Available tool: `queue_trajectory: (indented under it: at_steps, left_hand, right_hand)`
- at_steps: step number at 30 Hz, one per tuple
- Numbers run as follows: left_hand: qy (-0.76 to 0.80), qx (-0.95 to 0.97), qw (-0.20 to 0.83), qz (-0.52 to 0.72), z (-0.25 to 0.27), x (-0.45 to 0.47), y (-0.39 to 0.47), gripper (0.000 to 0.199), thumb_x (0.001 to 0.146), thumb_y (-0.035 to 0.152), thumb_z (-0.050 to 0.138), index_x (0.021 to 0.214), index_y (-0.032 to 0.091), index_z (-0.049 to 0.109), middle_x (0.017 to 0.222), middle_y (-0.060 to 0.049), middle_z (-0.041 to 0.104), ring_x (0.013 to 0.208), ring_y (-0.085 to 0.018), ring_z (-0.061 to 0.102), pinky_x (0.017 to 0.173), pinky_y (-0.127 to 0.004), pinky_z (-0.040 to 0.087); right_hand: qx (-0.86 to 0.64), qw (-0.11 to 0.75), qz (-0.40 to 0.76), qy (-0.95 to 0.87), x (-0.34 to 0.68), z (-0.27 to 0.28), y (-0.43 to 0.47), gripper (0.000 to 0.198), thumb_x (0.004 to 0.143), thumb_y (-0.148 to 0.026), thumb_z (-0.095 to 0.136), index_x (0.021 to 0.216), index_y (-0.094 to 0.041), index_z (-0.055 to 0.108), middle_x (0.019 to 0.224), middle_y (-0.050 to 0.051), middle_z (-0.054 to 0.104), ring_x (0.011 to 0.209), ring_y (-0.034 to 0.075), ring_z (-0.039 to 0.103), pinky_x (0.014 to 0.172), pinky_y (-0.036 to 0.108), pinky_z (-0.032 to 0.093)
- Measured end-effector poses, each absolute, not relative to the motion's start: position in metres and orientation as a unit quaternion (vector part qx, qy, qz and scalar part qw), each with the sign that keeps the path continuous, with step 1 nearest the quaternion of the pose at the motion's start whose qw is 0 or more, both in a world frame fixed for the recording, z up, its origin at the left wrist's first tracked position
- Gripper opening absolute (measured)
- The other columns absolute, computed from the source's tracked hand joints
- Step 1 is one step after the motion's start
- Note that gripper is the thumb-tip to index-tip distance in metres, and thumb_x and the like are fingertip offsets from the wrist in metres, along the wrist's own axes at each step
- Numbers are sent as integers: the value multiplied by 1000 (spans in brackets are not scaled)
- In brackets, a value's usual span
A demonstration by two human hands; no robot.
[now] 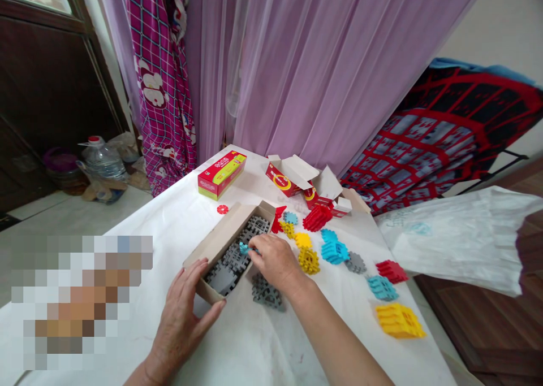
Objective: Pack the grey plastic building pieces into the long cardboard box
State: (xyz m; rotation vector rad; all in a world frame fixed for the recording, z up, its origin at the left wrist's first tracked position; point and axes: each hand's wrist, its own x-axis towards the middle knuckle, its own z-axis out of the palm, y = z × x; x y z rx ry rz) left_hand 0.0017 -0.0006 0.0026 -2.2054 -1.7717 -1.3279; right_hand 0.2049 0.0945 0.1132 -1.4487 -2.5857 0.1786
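An open cardboard box (pixel 214 236) lies on the white cloth, holding rows of dark grey interlocking plastic pieces (pixel 231 261). My left hand (pixel 182 304) grips its near end, fingers on the left side and thumb at the near right corner. Over the box's right side, my right hand (pixel 278 261) is closed in a pinch on a small light blue plastic piece (pixel 244 248). The fingers partly cover that piece. Just under my right wrist sits a stack of grey notched pieces (pixel 266 293), outside the box.
Yellow pieces (pixel 309 260), blue pieces (pixel 335 251) and red pieces (pixel 317 218) lie right of the box. A yellow stack (pixel 400 321) is near the right edge. A closed red-green box (pixel 223 174) and opened red boxes (pixel 284 180) stand at the back.
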Motion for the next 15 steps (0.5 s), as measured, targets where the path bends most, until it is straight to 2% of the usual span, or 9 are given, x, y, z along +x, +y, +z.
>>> queue_trajectory:
  at_steps: [10, 15]
  left_hand:
    - [-571, -701, -10, -427, 2, 2, -1, 70, 86, 45, 62, 147, 27, 34, 139, -13, 59, 128, -32, 56, 106, -54, 45]
    - [-570, -707, 4, -419, 2, 1, 0, 70, 87, 46, 61, 147, 24, 34, 138, -16, 59, 126, -33, 57, 105, -55, 46]
  right_hand:
    - [-487, 131, 122, -855, 204, 128, 80, 7, 88, -16, 63, 91, -20, 68, 91, 2, 73, 86, 16, 65, 76, 25, 42]
    - [-466, 100, 132, -869, 192, 125, 73, 8, 88, -21, 63, 91, -23, 70, 92, 2, 75, 90, 17, 65, 77, 26, 42]
